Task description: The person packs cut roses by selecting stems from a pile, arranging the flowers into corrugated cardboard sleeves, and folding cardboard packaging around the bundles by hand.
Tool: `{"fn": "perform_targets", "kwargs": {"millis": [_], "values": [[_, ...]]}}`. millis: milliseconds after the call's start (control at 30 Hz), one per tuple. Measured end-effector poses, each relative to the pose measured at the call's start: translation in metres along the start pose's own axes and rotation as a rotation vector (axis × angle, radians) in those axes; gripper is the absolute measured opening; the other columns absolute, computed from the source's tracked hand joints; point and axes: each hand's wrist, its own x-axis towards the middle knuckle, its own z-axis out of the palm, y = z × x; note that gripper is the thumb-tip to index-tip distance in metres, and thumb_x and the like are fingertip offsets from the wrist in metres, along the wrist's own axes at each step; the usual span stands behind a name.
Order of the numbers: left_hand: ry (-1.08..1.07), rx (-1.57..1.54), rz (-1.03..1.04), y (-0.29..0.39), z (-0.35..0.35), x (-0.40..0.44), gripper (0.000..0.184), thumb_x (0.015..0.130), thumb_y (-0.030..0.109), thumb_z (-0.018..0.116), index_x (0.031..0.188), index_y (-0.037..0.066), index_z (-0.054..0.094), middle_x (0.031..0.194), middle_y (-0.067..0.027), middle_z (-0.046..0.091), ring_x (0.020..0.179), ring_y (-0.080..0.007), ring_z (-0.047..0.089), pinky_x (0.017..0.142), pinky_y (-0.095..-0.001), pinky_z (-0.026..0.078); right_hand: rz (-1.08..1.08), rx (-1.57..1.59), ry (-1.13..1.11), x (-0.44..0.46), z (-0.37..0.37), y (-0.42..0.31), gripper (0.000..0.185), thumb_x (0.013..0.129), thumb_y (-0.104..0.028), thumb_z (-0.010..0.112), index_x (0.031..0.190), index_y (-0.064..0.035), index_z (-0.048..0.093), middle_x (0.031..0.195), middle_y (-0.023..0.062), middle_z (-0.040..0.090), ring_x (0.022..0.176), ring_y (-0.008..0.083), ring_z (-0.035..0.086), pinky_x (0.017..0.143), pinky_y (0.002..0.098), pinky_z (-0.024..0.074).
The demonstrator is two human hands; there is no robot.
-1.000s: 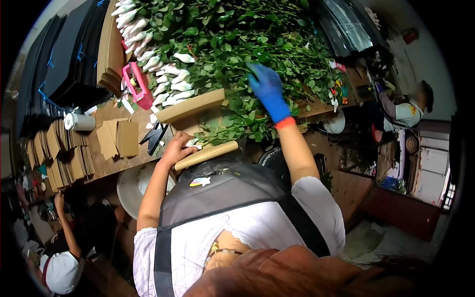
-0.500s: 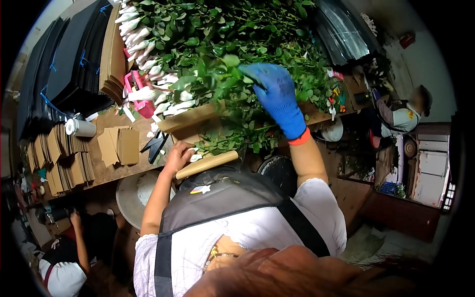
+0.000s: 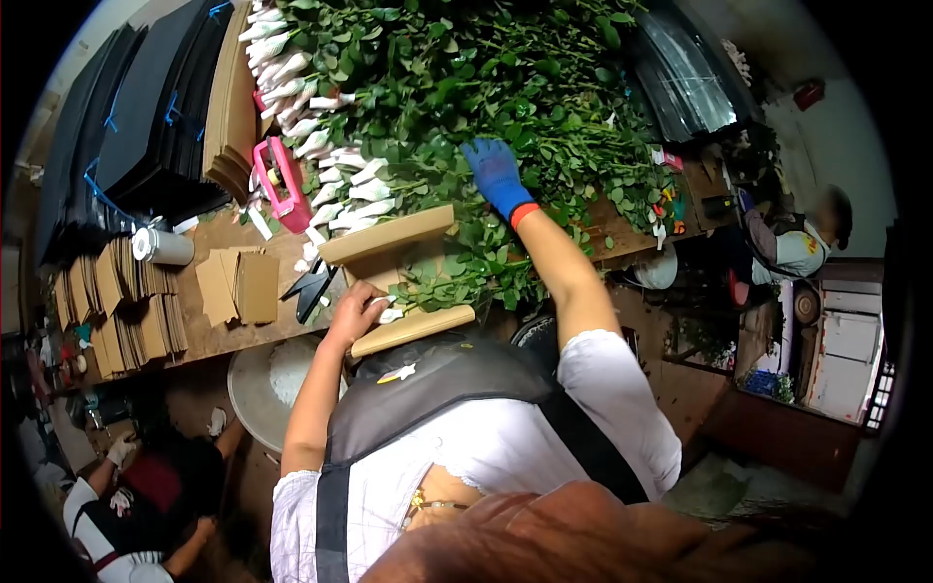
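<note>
My bare left hand curls its fingers round a white-sleeved rose bud at the left end of a corrugated cardboard wrap. Leafy rose stems lie inside the wrap, between its two raised sides. Further up the table, my right hand, in a blue glove with an orange cuff, reaches over the big pile of rose stems with its fingers stretched out onto the leaves. Several buds in white sleeves line the pile's left side.
A pink tool, black scissors, cardboard pieces and a white cup lie on the left. Black sheets stand behind; plastic sleeves lie at right. One co-worker is lower left, another far right.
My right hand has moved left and down, away from the lifted leafy stem it was handling. Loose buds now lie differently beside the wrap. My left hand stays at the wrap's end.
</note>
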Motion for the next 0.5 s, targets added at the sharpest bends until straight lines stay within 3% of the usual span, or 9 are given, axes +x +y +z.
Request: {"fn": "perform_targets", "kwargs": {"millis": [100,267,333,433,467,500], "values": [[0.002,-0.012,-0.003,-0.001,0.000,0.000,0.016,0.085,0.014,0.073,0.094,0.002,0.068,0.093,-0.0143,0.062,0.090,-0.0343,0.060,0.078,-0.0402,0.048,0.120,0.204,-0.410,0.019,-0.023,0.013,0.037,0.077,-0.015,0.068,0.114,-0.0171,0.066,0.098,0.0151,0.068,0.095,0.0339,0.066,0.082,0.0458,0.0524],[-0.009,0.002,0.006,0.004,-0.002,0.000,0.016,0.085,0.013,0.073,0.094,0.001,0.068,0.094,-0.0145,0.061,0.091,-0.0338,0.060,0.079,-0.0395,0.049,-0.007,0.240,-0.442,0.101,-0.164,0.030,0.040,0.081,-0.015,0.063,0.121,-0.0157,0.062,0.106,0.0124,0.068,0.100,0.0324,0.066,0.086,0.0451,0.0531],[-0.015,-0.011,-0.002,0.001,0.000,0.001,0.016,0.085,0.013,0.073,0.095,0.001,0.068,0.094,-0.0145,0.062,0.091,-0.0337,0.060,0.079,-0.0391,0.049,-0.097,0.329,-0.368,0.116,-0.187,0.036,0.041,0.081,-0.014,0.060,0.122,-0.0125,0.061,0.108,0.0141,0.068,0.101,0.0337,0.066,0.086,0.0439,0.0529],[-0.026,-0.017,-0.017,0.006,-0.002,0.002,0.017,0.085,0.014,0.073,0.095,0.001,0.068,0.094,-0.0143,0.062,0.092,-0.0335,0.061,0.080,-0.0386,0.049,-0.129,0.575,-0.904,0.147,-0.137,0.037,0.037,0.080,-0.012,0.059,0.116,-0.0098,0.065,0.108,0.0158,0.070,0.098,0.0344,0.067,0.084,0.0443,0.0532],[-0.030,-0.014,-0.023,0.008,-0.005,0.001,0.017,0.085,0.014,0.073,0.095,0.001,0.068,0.094,-0.0142,0.062,0.092,-0.0334,0.061,0.080,-0.0385,0.049,0.003,0.502,-0.930,0.140,-0.145,0.030,0.031,0.079,-0.012,0.059,0.108,-0.0062,0.068,0.106,0.0172,0.071,0.094,0.0356,0.068,0.081,0.0447,0.0540],[-0.024,0.004,0.019,-0.004,-0.002,0.001,0.017,0.086,0.015,0.073,0.096,0.002,0.068,0.094,-0.0138,0.062,0.092,-0.0334,0.061,0.080,-0.0387,0.049,-0.100,0.018,-0.830,0.139,-0.098,0.024,0.024,0.081,-0.012,0.058,0.102,-0.0083,0.070,0.101,0.0163,0.071,0.093,0.0358,0.068,0.080,0.0435,0.0548]]}}
